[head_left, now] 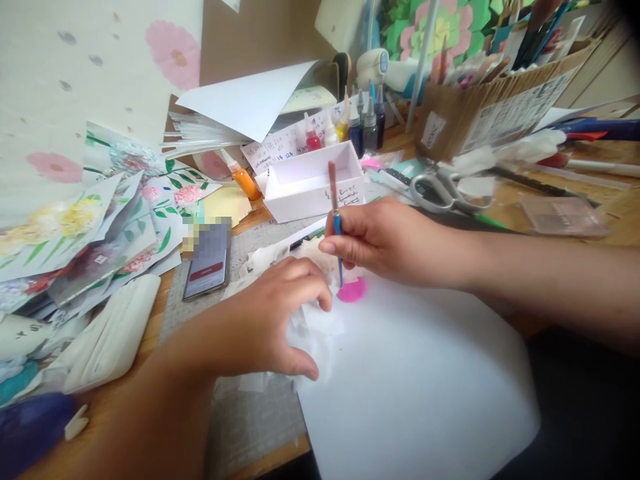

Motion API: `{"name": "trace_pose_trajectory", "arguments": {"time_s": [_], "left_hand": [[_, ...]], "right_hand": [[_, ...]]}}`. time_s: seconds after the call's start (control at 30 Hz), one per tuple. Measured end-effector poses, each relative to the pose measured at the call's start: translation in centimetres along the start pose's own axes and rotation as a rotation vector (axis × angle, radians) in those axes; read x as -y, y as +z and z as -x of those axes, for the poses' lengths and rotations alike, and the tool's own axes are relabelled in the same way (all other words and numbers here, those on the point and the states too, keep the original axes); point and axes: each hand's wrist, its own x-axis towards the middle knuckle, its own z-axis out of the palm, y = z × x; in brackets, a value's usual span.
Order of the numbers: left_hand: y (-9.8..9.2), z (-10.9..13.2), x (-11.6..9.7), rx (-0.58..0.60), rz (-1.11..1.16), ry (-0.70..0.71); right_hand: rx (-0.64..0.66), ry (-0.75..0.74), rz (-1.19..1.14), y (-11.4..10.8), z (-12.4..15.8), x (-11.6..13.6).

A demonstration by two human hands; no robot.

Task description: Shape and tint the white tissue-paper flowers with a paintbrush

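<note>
The right hand (pixel 375 237) pinches a brush (pixel 337 227) beside a pink patch (pixel 352 291) near the paper's (pixel 415 380) far edge; bare paper spreads nearer. The left hand's (pixel 273 313) fingers stand apart, released.

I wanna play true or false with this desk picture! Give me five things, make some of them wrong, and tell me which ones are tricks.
1. The right hand holds a paintbrush. True.
2. The patch by the lower end of the paintbrush is green. False: it is bright pink.
3. In the picture, the orange bottle is left of the white box. True.
4. The left hand is gripping the scissors. False: its thumb and fingers are spread apart, and the scissors lie over on the picture's right.
5. The phone is left of the paintbrush in the picture. True.
</note>
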Motion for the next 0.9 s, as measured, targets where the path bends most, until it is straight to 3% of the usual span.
{"name": "trace_pose_trajectory", "arguments": {"time_s": [0.1, 0.27, 0.33, 0.43, 0.5, 0.77, 0.9], "left_hand": [[0.6, -0.3, -0.8, -0.023, -0.069, 0.006], [1.1, -0.7, -1.3, -0.083, -0.089, 0.054], [1.0, -0.8, -1.2, -0.102, -0.096, 0.076], [0.6, -0.8, -0.7, -0.102, -0.086, 0.105], [0.3, -0.8, -0.3, -0.104, -0.069, 0.087], [-0.6, -0.3, 1.3, -0.073, 0.131, -0.043], [-0.7, -0.1, 1.5, -0.083, 0.137, -0.172]], "right_hand": [[-0.087, 0.010, -0.111, -0.2, 0.4, -0.1], [-0.363, 0.001, -0.498, -1.4, 1.6, 0.4], [-0.277, -0.025, -0.544, -1.6, 1.9, 0.3], [-0.058, -0.092, -0.440, -1.3, 2.0, 0.1], [0.023, -0.121, -0.393, -1.0, 2.0, -0.2], [0.086, -0.077, -0.502, -0.7, 2.1, -0.4], [0.094, -0.078, -0.491, -0.8, 2.1, -0.5]]}}
